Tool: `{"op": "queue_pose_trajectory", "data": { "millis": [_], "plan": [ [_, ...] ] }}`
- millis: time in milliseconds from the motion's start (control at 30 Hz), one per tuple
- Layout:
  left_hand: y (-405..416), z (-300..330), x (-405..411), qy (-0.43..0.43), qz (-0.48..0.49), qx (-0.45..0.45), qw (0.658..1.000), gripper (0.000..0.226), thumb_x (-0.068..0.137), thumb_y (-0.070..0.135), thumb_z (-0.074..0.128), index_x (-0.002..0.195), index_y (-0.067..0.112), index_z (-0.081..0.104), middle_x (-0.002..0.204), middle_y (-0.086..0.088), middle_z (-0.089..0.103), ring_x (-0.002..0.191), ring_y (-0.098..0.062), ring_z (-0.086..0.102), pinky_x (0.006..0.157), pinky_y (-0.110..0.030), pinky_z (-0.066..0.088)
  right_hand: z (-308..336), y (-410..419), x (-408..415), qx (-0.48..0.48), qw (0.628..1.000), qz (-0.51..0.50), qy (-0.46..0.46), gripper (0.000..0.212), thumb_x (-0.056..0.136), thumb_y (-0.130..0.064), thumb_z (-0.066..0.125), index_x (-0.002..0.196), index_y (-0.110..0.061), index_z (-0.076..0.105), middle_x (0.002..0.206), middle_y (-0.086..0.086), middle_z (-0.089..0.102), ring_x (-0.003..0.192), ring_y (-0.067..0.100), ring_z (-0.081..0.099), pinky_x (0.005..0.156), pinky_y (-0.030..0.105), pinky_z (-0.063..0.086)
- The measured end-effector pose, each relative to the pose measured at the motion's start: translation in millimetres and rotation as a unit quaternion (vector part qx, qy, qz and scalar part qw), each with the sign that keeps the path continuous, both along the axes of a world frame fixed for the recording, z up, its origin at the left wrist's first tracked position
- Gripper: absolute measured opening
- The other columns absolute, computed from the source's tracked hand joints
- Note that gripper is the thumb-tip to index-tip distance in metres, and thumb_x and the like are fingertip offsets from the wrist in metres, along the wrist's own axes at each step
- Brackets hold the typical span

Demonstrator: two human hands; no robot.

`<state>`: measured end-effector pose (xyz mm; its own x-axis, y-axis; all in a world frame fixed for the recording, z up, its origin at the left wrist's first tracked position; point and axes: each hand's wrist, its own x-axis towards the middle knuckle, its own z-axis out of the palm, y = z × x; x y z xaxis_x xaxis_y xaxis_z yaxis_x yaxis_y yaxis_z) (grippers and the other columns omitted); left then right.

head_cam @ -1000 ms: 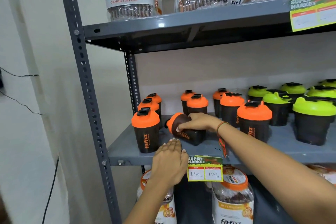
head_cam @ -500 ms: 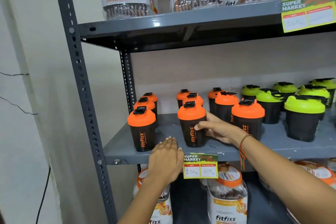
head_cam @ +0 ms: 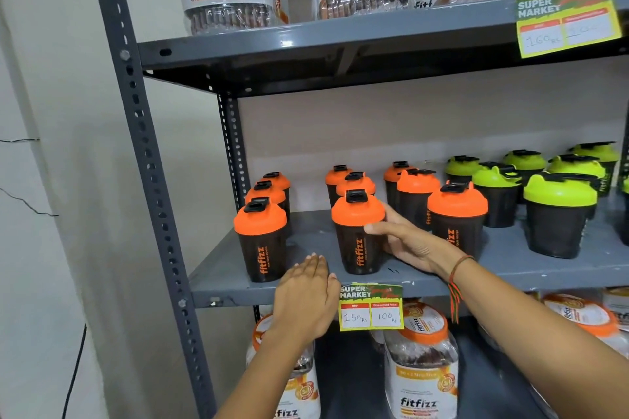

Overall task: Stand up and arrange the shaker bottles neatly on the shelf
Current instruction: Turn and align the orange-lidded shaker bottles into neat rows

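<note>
The right hand's fingers (head_cam: 374, 227) cup the upright orange-lidded shaker bottle (head_cam: 357, 235) from its 3 o'clock side, likely steadying it on the shelf (head_cam: 510, 269) front. At its 7 o'clock, the left hand (head_cam: 306, 296) rests flat and empty on the shelf edge, probably for balance.

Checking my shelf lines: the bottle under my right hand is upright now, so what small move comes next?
Probably let go: the right hand cups the middle front shaker bottle, which stands upright in line with the two behind it.

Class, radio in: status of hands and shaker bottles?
Right hand cupping the upright front shaker bottle. Left hand flat on shelf edge. Nothing blocking.
</note>
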<state>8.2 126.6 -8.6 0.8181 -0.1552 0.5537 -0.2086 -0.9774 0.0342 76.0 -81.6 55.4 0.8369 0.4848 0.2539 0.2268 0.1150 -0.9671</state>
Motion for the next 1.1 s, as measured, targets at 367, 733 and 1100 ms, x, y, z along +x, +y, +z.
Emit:
{"op": "queue_pose_trajectory", "data": {
  "millis": [367, 733, 1100],
  "plan": [
    [-15.1, 36.3, -11.8, -0.015, -0.086, -0.302, 0.949, 0.050, 0.102, 0.041, 0.029, 0.146, 0.020, 0.037, 0.150, -0.004, 0.042, 0.133, -0.019, 0.041, 0.103, -0.027, 0.029, 60.5, 2.1, -28.7, 0.079, 0.981, -0.148, -0.099, 0.064, 0.089, -0.051, 0.055, 0.145, -0.021, 0.044, 0.144, -0.004, 0.049, 0.135, 0.009, 0.043, 0.114, 0.031, 0.030],
    [-31.8, 203.6, 57.9, -0.092, -0.160, -0.269, 0.945, 0.040, 0.095, 0.024, 0.051, 0.134, 0.019, 0.055, 0.132, -0.004, 0.061, 0.120, -0.019, 0.054, 0.096, -0.027, 0.041, 169.3, -66.3, 8.7, -0.266, 0.864, -0.263, -0.337, 0.042, 0.083, 0.007, 0.061, 0.111, -0.024, 0.069, 0.118, 0.002, 0.070, 0.115, 0.015, 0.063, 0.101, 0.030, 0.048],
    [-40.7, 215.6, 150.9, 0.339, -0.092, 0.033, 0.936, 0.081, 0.088, 0.014, 0.069, 0.151, 0.026, 0.021, 0.159, 0.000, 0.019, 0.143, -0.023, 0.022, 0.114, -0.037, 0.022, 162.9, -107.0, 94.7, -0.575, 0.805, -0.102, -0.107, 0.085, 0.080, -0.001, 0.074, 0.150, -0.028, 0.035, 0.157, 0.001, 0.029, 0.144, 0.022, 0.026, 0.112, 0.030, 0.028]
  ]
}}
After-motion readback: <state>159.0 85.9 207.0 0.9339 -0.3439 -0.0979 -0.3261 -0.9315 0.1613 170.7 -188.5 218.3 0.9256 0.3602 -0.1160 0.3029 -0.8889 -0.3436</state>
